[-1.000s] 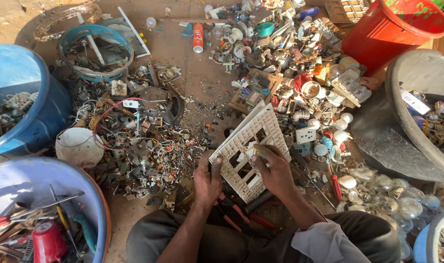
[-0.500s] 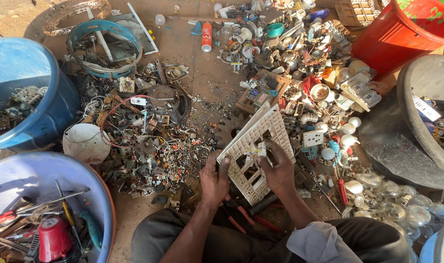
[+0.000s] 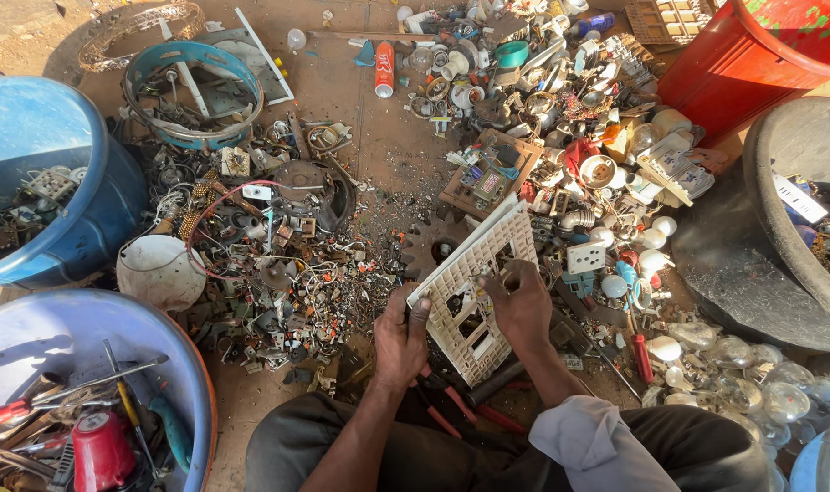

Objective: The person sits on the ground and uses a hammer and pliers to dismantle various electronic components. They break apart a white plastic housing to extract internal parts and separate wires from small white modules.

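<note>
Two bare hands hold a white perforated plastic panel [image 3: 474,292] tilted on edge above the ground, just in front of the seated person's knees. Left hand [image 3: 399,339] is closed around the panel's lower left edge, thumb up against the face; right hand [image 3: 522,305] is curled over the middle of the panel, fingertips pressing at one of its rectangular openings, though what they pinch there is too small to tell. Red-handled pliers [image 3: 451,401] lie on the ground directly beneath the panel, between the legs. Risks, as judged from this arrangement: the thin grid may crack or snap under pressure from the right fingers, leaving sharp plastic edges against bare skin; any small part freed from the panel would drop into the dense scrap pile [image 3: 287,273] of wires and metal fragments to the left and be hard to recover; a slip of the left grip would let the panel fall onto the pliers or swing towards the glass bulbs [image 3: 743,364] lying near the right knee, which could break
</note>
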